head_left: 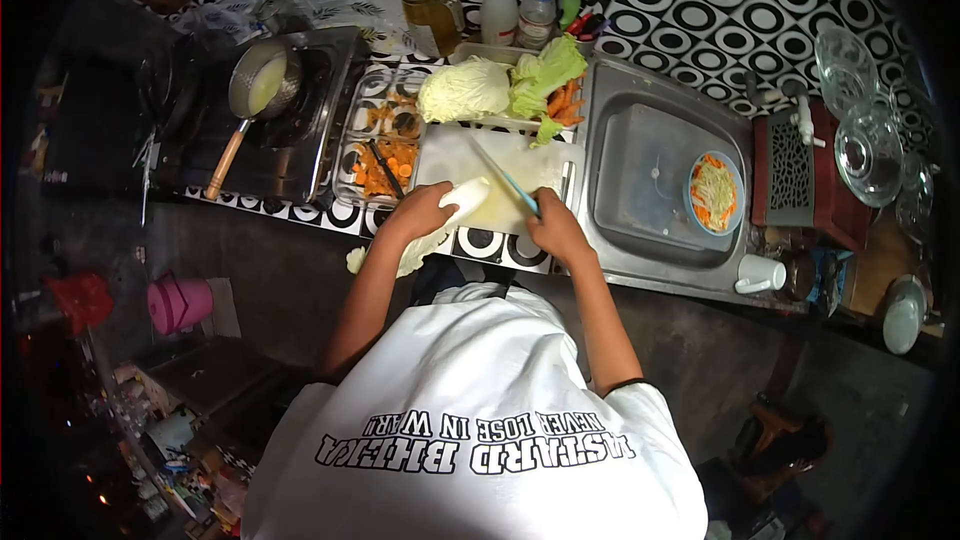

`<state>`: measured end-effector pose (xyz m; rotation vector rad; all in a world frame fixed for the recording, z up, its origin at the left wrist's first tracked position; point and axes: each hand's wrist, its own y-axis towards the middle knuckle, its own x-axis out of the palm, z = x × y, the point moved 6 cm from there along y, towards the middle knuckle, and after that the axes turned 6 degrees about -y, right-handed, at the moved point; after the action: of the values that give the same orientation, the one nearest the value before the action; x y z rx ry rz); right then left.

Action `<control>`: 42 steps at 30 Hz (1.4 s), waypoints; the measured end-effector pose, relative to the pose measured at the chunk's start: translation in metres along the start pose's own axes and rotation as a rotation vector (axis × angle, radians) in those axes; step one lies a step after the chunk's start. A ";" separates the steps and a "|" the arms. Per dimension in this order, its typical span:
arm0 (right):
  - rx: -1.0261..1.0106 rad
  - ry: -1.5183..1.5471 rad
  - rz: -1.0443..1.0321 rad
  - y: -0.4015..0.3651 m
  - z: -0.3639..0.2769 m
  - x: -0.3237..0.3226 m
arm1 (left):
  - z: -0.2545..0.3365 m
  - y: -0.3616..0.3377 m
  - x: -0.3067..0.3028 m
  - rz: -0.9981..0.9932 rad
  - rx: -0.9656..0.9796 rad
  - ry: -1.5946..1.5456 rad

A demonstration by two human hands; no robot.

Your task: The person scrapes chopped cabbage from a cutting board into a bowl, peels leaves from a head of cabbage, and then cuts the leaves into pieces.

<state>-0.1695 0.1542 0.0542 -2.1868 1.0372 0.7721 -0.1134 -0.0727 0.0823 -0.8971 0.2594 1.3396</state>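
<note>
My left hand (pixel 424 212) is closed on a pale cabbage leaf (pixel 466 201) at the left part of the white cutting board (pixel 520 152). The leaf's wider, frilly part (pixel 420 254) hangs over the counter's front edge. In my right hand (pixel 555 227) is a knife (pixel 505 178) with a light blue section near the handle. Its blade points up and left over the board, to the right of the leaf. Behind the board lie a cabbage (pixel 465 90), green leaves (pixel 546 77) and carrots (pixel 567 102) on a tray.
Left of the board are glass containers with carrot slices (pixel 378 168), then a stove with a pan (pixel 265 80). On the right, a sink (pixel 640 258) holds a bowl of shredded vegetables (pixel 714 194). A white mug (pixel 760 274) stands at its front right. Jars and bottles (pixel 499 8) stand behind.
</note>
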 end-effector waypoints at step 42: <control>0.059 0.125 0.253 -0.105 0.012 0.019 | 0.051 0.045 0.118 0.504 0.484 0.423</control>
<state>-0.0771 0.2082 0.0605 -2.1007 1.4013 0.7113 -0.1405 0.0464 0.0215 -0.7112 1.1493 1.4346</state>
